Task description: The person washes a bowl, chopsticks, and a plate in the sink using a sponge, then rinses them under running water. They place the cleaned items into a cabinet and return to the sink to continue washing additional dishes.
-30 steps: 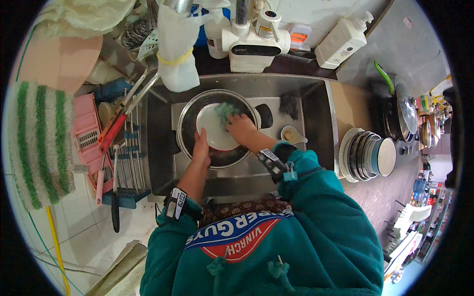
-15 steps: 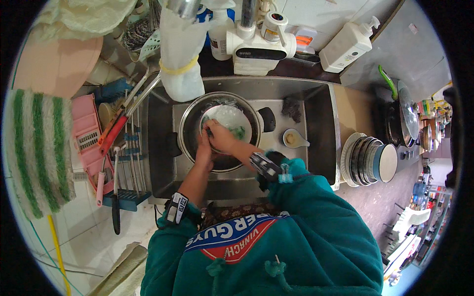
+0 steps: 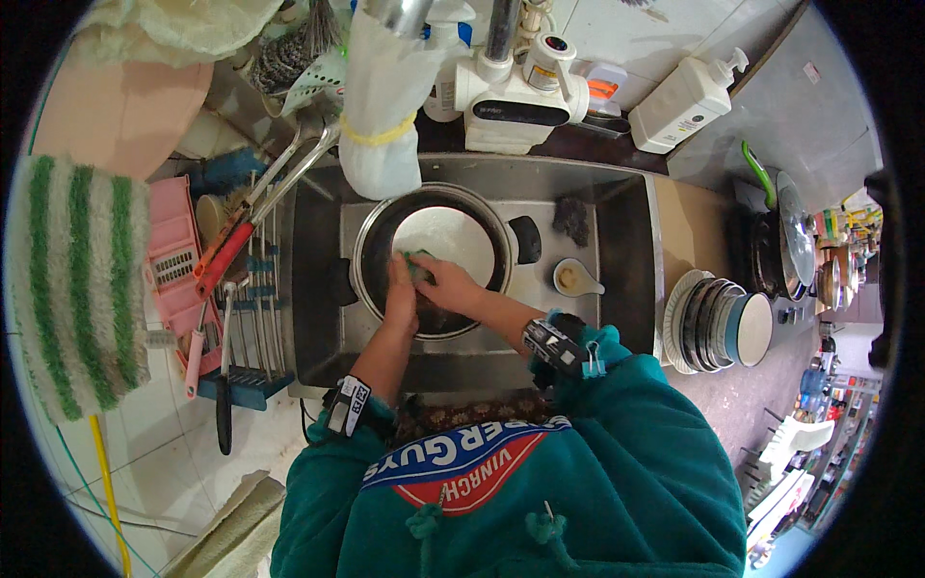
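A wide metal pot (image 3: 364,258) with black handles stands in the sink, and a round white plate (image 3: 445,234) is held over it. My left hand (image 3: 401,301) grips the plate at its near left edge, thumb side up; the fingers underneath are hidden. My right hand (image 3: 451,287) is closed on a green scrubbing cloth (image 3: 418,266), pressing it against the plate's near left rim beside my left thumb. The inside of the pot under my hands is dark and mostly covered.
A white spoon (image 3: 570,277) and a dark scouring pad (image 3: 572,222) lie in the sink (image 3: 540,328) right of the pot. Stacked dishes (image 3: 750,323) stand on the right counter. The wrapped faucet (image 3: 381,144) hangs over the pot's far left. A utensil rack (image 3: 252,393) stands at the left.
My right hand has drawn back toward me with the green cloth, which now sits by my left thumb. The plate's face, foamy and streaked before, now looks smooth and white.
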The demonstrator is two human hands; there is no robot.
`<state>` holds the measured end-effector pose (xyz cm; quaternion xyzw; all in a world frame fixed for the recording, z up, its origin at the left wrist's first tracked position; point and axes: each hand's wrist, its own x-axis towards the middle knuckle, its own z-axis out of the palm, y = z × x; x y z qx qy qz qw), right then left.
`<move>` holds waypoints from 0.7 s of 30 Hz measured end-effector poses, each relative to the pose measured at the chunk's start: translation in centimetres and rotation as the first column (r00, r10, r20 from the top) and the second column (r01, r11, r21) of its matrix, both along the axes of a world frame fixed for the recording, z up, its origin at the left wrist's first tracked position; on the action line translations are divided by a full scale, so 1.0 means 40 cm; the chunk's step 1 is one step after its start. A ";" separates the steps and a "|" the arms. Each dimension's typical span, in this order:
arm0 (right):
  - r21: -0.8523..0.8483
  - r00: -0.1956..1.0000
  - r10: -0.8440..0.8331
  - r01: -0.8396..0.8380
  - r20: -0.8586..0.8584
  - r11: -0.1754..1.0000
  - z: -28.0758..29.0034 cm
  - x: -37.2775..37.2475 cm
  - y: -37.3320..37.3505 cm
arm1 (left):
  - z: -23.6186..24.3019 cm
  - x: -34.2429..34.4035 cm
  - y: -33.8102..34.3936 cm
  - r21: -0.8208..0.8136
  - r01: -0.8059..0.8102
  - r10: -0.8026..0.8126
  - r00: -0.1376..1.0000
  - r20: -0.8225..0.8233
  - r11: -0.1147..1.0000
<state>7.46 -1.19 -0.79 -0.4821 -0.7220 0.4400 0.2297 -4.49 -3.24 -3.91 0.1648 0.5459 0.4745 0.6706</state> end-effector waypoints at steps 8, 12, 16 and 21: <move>0.441 0.780 0.037 -0.392 0.625 0.807 -0.012 0.064 0.151 | 0.016 0.015 -0.008 -0.033 0.027 -0.033 0.976 -0.216 0.999; 0.297 0.598 0.070 -0.492 0.798 0.818 -0.014 0.120 0.071 | 0.008 0.022 -0.006 0.036 -0.028 0.038 0.954 -0.299 0.999; 0.050 0.833 0.158 -0.217 0.530 0.975 -0.021 0.047 -0.018 | 0.000 0.021 -0.004 0.115 -0.001 0.040 0.941 -0.335 0.993; 0.169 0.997 -0.039 0.050 -0.067 0.984 -0.048 -0.034 0.043 | 0.002 0.017 -0.006 0.110 -0.024 0.042 0.986 -0.159 0.994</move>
